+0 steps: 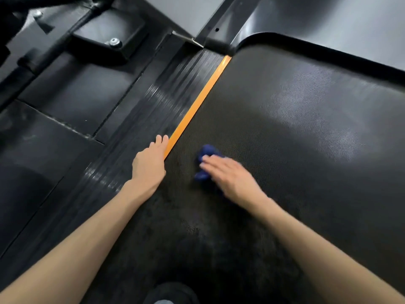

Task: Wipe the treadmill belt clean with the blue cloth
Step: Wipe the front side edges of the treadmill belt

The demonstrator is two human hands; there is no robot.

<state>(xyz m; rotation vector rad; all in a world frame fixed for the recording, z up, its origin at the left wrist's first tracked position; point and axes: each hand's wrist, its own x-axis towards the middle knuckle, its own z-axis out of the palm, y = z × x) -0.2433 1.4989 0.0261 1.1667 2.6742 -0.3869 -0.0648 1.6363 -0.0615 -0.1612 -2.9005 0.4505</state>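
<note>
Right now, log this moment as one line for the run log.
step: wiping belt | right hand: flat fingers pressing blue cloth on treadmill belt | left hand: flat on ribbed side rail beside orange stripe

The cloth (208, 151) is deep blue. The belt (285, 139) is black with a fine, even dotted grain that shows grey where light falls on it. The strip (197, 106) at its edge is plain orange. The side rail (142, 110) is black with thin lengthwise ribs. The cover (328, 16) is plain dark grey.

dark rubber floor tiles (54, 132) beside a black bolted machine frame (105, 34).
</note>
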